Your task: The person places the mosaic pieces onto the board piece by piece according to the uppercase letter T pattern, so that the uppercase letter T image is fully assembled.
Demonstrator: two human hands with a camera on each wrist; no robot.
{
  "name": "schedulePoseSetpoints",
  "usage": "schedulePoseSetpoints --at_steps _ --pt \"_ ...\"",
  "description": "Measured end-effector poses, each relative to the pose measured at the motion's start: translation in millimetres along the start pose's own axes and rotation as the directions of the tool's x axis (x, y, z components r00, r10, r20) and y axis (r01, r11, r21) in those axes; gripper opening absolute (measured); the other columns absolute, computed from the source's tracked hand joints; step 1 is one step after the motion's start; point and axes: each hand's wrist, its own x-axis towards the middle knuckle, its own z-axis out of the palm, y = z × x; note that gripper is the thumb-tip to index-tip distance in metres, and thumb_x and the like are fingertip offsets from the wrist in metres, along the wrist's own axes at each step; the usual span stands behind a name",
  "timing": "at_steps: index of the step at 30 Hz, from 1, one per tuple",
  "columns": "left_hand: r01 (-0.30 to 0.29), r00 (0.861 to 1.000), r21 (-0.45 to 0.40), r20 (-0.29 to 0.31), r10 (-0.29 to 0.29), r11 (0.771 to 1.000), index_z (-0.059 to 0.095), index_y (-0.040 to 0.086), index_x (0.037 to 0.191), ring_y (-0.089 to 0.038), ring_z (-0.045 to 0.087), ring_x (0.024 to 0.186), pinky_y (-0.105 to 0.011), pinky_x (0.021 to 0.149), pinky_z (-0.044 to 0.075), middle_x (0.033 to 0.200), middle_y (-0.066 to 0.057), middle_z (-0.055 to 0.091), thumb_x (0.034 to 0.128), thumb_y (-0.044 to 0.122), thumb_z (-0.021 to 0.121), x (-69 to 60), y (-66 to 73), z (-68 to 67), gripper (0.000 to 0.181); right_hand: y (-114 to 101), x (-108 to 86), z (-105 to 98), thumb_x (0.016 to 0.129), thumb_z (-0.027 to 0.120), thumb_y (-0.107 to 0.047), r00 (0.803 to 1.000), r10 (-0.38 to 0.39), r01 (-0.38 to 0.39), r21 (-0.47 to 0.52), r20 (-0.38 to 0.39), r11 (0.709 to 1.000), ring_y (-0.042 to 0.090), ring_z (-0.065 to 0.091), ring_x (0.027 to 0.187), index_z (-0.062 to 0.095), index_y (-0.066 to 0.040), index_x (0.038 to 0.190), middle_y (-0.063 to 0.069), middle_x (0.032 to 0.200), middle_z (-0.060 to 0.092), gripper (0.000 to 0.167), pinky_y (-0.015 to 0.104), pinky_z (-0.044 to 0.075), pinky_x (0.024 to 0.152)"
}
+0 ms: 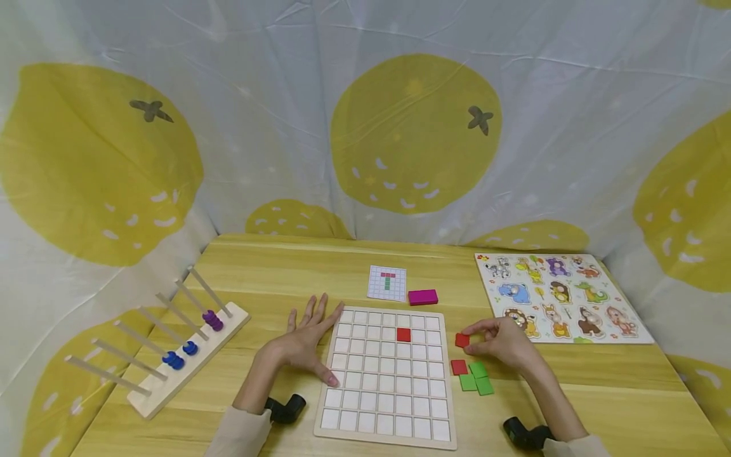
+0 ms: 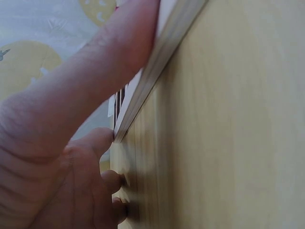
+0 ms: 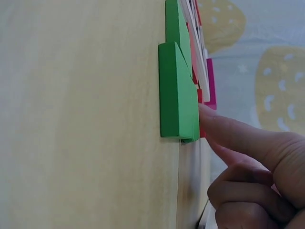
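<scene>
A wooden grid board [image 1: 377,384] of white squares lies at the middle of the table, with one red tile [image 1: 403,334] in an upper cell. My left hand [image 1: 299,346] spreads its fingers along the board's left side; the thumb and index finger touch its edge, seen closely in the left wrist view. Right of the board, my right hand [image 1: 505,343] pinches a red square tile [image 1: 462,340] between thumb and fingers. Just below it lie another red tile [image 1: 459,367] and several green tiles [image 1: 484,386]. In the right wrist view, green tiles [image 3: 178,95] partly hide the pinched tile.
Beyond the board are a pattern card [image 1: 387,283] with a red-and-green T and a magenta block [image 1: 422,297]. An animal puzzle board [image 1: 562,298] lies at the right. To the left stands a wooden peg rack [image 1: 188,355] with blue and purple beads.
</scene>
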Motion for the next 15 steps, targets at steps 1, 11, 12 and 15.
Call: schedulePoseSetpoints --at_steps 1,11,12,15 --pt "-0.001 1.000 0.001 0.000 0.001 1.000 0.005 0.017 0.168 -0.046 -0.021 0.158 -0.074 0.121 -0.015 0.171 -0.024 -0.019 0.0598 0.049 0.097 0.1 0.1 -0.1 0.146 0.0 -0.1 0.0 0.081 0.087 -0.011 1.000 0.006 -0.006 -0.003 -0.005 1.000 0.009 0.029 0.055 0.079 -0.002 0.108 -0.004 0.059 0.032 0.029 0.024 0.028 0.051" --pt "-0.005 1.000 0.002 -0.001 0.005 1.000 0.005 0.017 0.168 -0.045 -0.021 0.158 -0.074 0.121 -0.015 0.171 -0.023 -0.019 0.0596 0.049 0.097 1.2 1.1 -0.2 0.146 -9.1 -2.1 1.5 0.087 0.083 -0.016 0.998 -0.059 0.059 -0.016 0.002 0.998 0.009 0.022 0.053 0.077 -0.001 0.112 -0.005 0.057 0.026 0.030 0.023 0.026 0.049" --pt "-0.005 1.000 0.003 -0.002 0.005 1.000 0.005 0.017 0.168 -0.045 -0.021 0.158 -0.074 0.121 -0.015 0.171 -0.023 -0.019 0.0595 0.049 0.097 1.1 0.9 0.0 0.146 -12.7 -1.9 3.3 0.087 0.082 -0.016 0.998 -0.069 0.069 -0.008 0.004 0.998 0.009 0.021 0.053 0.077 -0.001 0.113 -0.005 0.057 0.024 0.030 0.023 0.025 0.050" --pt "-0.008 1.000 0.005 -0.005 0.008 1.000 0.004 0.016 0.168 -0.046 -0.020 0.157 -0.074 0.121 -0.015 0.170 -0.024 -0.019 0.0593 0.050 0.097 0.5 0.5 0.4 0.146 -26.2 -0.3 12.6 0.089 0.082 -0.015 0.996 -0.088 0.088 0.019 0.015 0.996 0.010 0.020 0.053 0.077 -0.002 0.112 -0.005 0.057 0.021 0.027 0.023 0.026 0.050"
